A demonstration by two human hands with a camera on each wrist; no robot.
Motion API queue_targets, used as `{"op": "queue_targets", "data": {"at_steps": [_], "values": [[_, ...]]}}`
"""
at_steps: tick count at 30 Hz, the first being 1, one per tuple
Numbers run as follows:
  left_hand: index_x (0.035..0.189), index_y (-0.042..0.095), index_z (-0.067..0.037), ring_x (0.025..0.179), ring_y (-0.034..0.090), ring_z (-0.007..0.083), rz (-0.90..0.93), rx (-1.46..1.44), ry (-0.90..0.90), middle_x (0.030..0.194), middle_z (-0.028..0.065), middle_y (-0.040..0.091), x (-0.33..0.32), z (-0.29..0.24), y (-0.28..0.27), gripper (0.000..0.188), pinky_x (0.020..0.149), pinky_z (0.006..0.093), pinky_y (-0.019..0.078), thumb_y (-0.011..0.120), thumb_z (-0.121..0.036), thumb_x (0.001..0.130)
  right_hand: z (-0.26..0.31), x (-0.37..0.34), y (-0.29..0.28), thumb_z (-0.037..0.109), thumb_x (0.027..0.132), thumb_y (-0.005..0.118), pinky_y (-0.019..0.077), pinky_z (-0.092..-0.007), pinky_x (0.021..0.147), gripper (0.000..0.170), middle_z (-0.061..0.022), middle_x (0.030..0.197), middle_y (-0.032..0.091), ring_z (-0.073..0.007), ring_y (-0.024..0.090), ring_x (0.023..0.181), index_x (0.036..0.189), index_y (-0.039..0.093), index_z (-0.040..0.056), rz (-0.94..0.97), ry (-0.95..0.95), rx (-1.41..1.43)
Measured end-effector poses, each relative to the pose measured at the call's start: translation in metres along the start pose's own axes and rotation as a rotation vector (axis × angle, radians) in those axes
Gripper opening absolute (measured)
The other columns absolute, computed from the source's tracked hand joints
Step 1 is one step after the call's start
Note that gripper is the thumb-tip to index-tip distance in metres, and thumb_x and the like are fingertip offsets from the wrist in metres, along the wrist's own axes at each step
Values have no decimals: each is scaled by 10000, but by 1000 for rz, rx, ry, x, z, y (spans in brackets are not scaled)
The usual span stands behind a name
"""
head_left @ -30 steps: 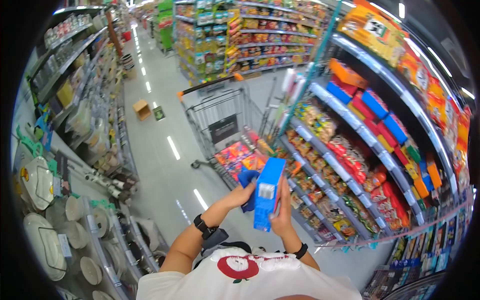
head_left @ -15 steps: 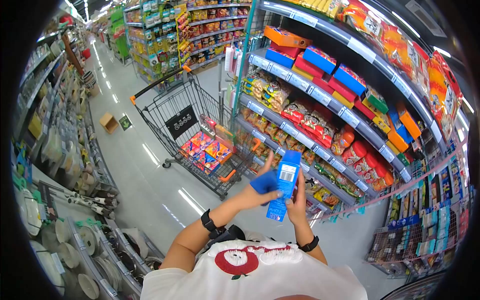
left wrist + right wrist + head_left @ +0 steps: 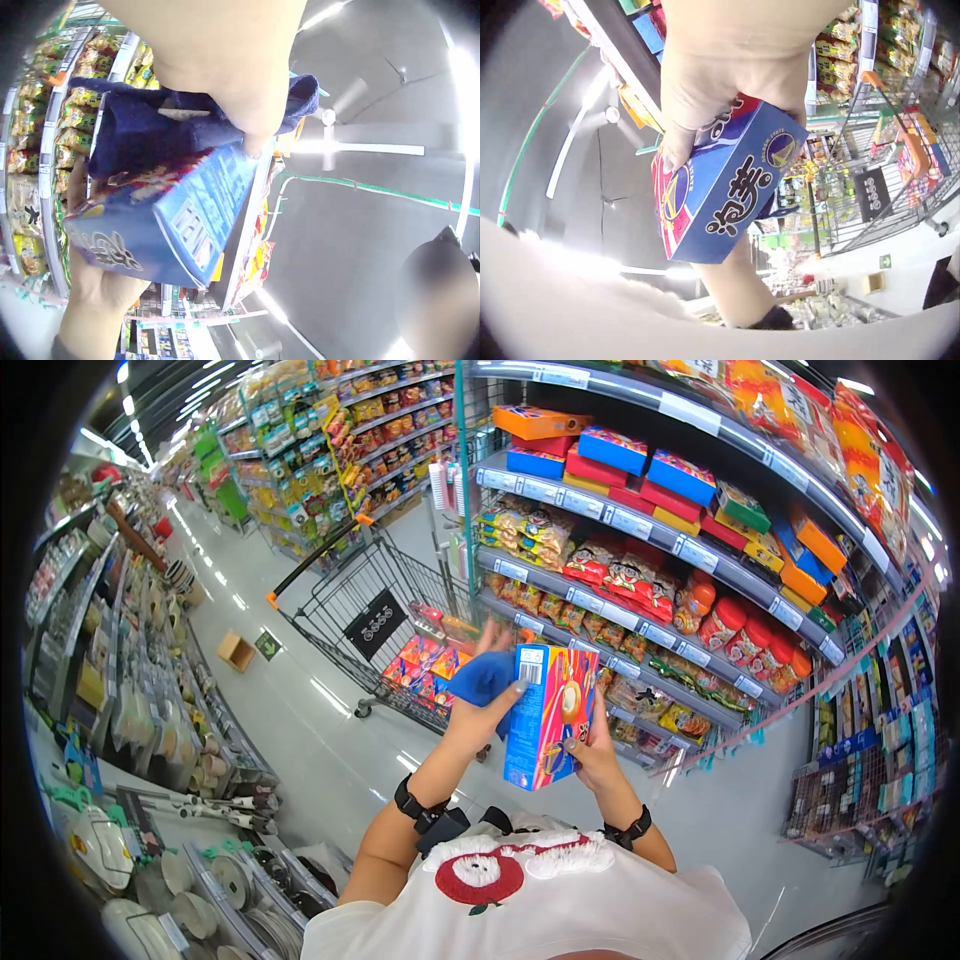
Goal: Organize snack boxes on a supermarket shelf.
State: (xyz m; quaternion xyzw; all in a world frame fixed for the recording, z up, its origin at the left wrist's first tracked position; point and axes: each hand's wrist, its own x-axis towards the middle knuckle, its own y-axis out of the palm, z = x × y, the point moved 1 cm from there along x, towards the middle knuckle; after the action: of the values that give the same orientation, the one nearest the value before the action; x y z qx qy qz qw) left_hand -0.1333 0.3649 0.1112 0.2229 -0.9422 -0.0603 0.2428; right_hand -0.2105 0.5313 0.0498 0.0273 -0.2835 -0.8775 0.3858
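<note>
A blue box with a red and pink patterned front (image 3: pixel 552 718) is held upright before the chest. My right hand (image 3: pixel 592 748) grips its right side, thumb on the front; in the right wrist view that hand (image 3: pixel 727 97) spans the box (image 3: pixel 742 180). My left hand (image 3: pixel 484 710) has its thumb on the box's left edge, with a dark blue cloth (image 3: pixel 480 678) between hand and box. The left wrist view shows the cloth (image 3: pixel 142 135) bunched under the left hand (image 3: pixel 247 82), thumb pressing the box (image 3: pixel 202 217).
A shopping cart (image 3: pixel 375 622) with several colourful boxes (image 3: pixel 425 665) stands ahead. Shelves of snacks and boxes (image 3: pixel 640 525) curve along the right. Shelves with dishes (image 3: pixel 232 880) line the left. A small wooden box (image 3: pixel 236 652) stands on the aisle floor.
The box has turned from its narrow barcode side to show its patterned front, and has shifted left. The view has swung right, bringing the snack shelves nearer the middle.
</note>
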Motion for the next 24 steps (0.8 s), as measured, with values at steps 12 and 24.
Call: {"op": "queue_targets", "data": {"at_steps": [12, 24], "values": [[1310, 333, 72, 1132, 489, 233, 312, 273, 41, 1473, 183, 166, 6, 38, 56, 542, 933, 320, 387, 582, -104, 862, 72, 9, -27, 52, 628, 794, 411, -335, 964, 1021, -136, 1319, 352, -203, 433, 1173, 1400, 126, 37, -371, -516, -568], [1437, 63, -65, 1186, 459, 340, 611, 574, -3, 1272, 218, 460, 17, 81, 158, 1126, 968, 380, 383, 801, -176, 593, 126, -11, -145, 9, 654, 756, 421, -329, 946, 914, -126, 1298, 388, -192, 441, 1164, 1380, 201, 26, -455, -285, -311]]}}
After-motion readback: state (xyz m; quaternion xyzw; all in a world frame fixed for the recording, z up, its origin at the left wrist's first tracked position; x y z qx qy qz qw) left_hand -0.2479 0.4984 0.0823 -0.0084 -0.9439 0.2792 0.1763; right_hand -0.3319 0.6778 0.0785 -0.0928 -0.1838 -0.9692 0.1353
